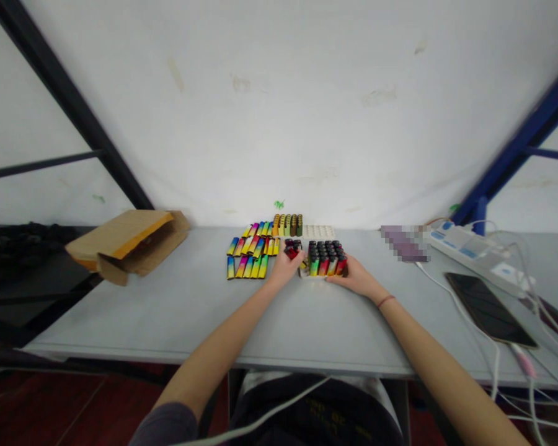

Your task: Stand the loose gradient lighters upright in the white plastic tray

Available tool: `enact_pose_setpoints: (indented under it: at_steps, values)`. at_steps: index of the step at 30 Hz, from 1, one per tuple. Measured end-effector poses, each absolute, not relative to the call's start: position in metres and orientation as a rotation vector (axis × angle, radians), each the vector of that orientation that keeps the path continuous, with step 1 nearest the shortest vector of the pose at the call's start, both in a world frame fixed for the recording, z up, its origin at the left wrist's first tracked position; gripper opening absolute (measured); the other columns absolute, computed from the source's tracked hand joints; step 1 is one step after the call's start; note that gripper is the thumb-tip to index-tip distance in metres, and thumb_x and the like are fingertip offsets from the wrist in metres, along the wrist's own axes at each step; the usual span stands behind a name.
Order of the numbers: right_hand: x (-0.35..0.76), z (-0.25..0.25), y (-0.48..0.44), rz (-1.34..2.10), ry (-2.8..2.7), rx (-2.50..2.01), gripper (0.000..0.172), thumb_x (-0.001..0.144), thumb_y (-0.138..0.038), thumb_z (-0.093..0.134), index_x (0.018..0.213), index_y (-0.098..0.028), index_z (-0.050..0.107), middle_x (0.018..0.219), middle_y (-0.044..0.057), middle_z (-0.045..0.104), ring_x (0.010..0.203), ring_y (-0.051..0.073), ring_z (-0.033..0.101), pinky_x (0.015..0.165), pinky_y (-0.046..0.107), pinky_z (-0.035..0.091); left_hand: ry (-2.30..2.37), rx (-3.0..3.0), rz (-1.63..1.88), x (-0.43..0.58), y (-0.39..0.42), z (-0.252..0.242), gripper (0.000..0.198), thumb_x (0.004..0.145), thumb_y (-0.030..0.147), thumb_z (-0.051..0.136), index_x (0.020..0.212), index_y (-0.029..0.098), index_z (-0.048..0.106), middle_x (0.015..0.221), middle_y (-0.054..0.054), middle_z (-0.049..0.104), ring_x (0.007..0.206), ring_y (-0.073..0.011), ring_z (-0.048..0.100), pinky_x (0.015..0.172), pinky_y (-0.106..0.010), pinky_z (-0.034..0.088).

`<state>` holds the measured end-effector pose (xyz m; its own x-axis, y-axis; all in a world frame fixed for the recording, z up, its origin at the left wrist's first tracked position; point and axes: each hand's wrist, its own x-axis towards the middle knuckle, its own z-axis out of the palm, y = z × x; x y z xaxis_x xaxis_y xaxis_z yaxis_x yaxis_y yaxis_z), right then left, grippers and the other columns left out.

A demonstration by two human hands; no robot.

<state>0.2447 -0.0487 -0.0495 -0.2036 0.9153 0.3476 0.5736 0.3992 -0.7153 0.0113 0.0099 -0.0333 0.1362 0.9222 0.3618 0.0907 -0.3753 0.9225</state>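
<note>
While our right grip (357,277) clasps one tray (313,277) of lighters (325,261), four across its front row, our left grip (286,266) grasps red lighters (292,249), too bunched to count, just beside it. Five rainbow lighters (248,267) form the nearest row at left. One white rack (319,231) lies behind; one carton (125,238) sits left on the counter (167,322), one black phone (490,310) right.

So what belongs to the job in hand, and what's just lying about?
Likely in the job:
red lighters in the left hand
upright lighters
yellowish upright pieces
colourful pieces
pale gridded tray

Likely lying about:
black phone
power strip
cardboard box (use unclear)
</note>
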Motion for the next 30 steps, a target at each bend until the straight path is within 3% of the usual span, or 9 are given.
enact_pose_setpoints:
  at_steps: [4,9,13,18,20,23,26,30]
  values:
    - [0.245,-0.051,-0.048,0.556,-1.89,-1.285,0.062,0.075,-0.048,0.084,0.126,-0.018,0.064,0.126,0.014,0.072,0.116,0.035,0.067,0.103,0.05,0.053,1.041,1.488,1.326,0.013,0.011,-0.033,0.023,0.079,0.032,0.069,0.091,0.021,0.052,0.086,-0.001,0.066,0.079,-0.0158,0.066,0.081,-0.03,0.054]
    - [0.246,-0.053,-0.049,0.549,-1.859,-1.313,0.068,0.072,-0.049,0.086,0.128,-0.018,0.063,0.127,0.014,0.072,0.116,0.036,0.066,0.104,0.052,0.051,1.161,1.236,1.369,-0.009,0.033,-0.009,0.02,0.072,0.033,0.07,0.079,0.02,0.056,0.066,0.002,0.062,0.061,-0.0132,0.06,0.06,-0.023,0.048]
    - [0.246,-0.054,-0.049,0.55,-1.859,-1.335,0.067,0.072,-0.05,0.085,0.127,-0.019,0.061,0.13,0.014,0.07,0.116,0.034,0.066,0.106,0.053,0.05,1.343,1.193,1.258,-0.058,0.083,0.024,0.015,0.072,0.032,0.063,0.069,0.021,0.053,0.054,0.003,0.055,0.052,-0.014,0.054,0.053,-0.024,0.044]
    - [0.245,-0.054,-0.049,0.552,-1.872,-1.33,0.064,0.075,-0.052,0.082,0.125,-0.018,0.062,0.127,0.014,0.071,0.115,0.034,0.066,0.107,0.053,0.049,1.79,1.664,0.888,-0.086,0.143,0.044,0.015,0.069,0.026,0.067,0.059,0.02,0.057,0.049,0.0,0.055,0.068,-0.0208,0.063,0.059,-0.025,0.043]
    - [0.245,-0.055,-0.049,0.542,-1.866,-1.333,0.068,0.074,-0.054,0.083,0.128,-0.018,0.061,0.129,0.015,0.07,0.118,0.036,0.065,0.109,0.054,0.047,1.912,1.856,0.61,-0.077,0.154,0.046,0.013,0.071,0.03,0.069,0.066,0.019,0.064,0.059,-0.003,0.065,0.083,-0.0251,0.07,0.067,-0.026,0.048]
    - [0.244,-0.055,-0.05,0.536,-1.863,-1.345,0.074,0.073,-0.055,0.083,0.132,-0.018,0.058,0.133,0.016,0.069,0.121,0.037,0.063,0.11,0.056,0.045,2.068,2.025,0.243,-0.058,0.157,0.045,0.029,0.076,0.04,0.07,0.093,0.017,0.073,0.097,-0.013,0.078,0.103,-0.0305,0.072,0.079,-0.03,0.054]
    - [0.243,-0.053,-0.051,0.551,-1.875,-1.342,0.073,0.075,-0.056,0.082,0.132,-0.018,0.058,0.133,0.016,0.068,0.121,0.037,0.063,0.109,0.057,0.045,2.185,2.06,0.183,-0.045,0.152,0.041,0.052,0.083,0.048,0.068,0.122,0.013,0.067,0.127,-0.023,0.071,0.117,-0.0356,0.069,0.088,-0.037,0.056]
    - [0.242,-0.05,-0.052,0.537,-1.878,-1.35,0.071,0.075,-0.056,0.082,0.131,-0.018,0.059,0.129,0.016,0.07,0.118,0.037,0.065,0.108,0.057,0.045,2.239,2.026,0.266,-0.04,0.142,0.035,0.06,0.09,0.049,0.063,0.135,0.01,0.056,0.135,-0.026,0.065,0.125,-0.0367,0.064,0.097,-0.041,0.053]
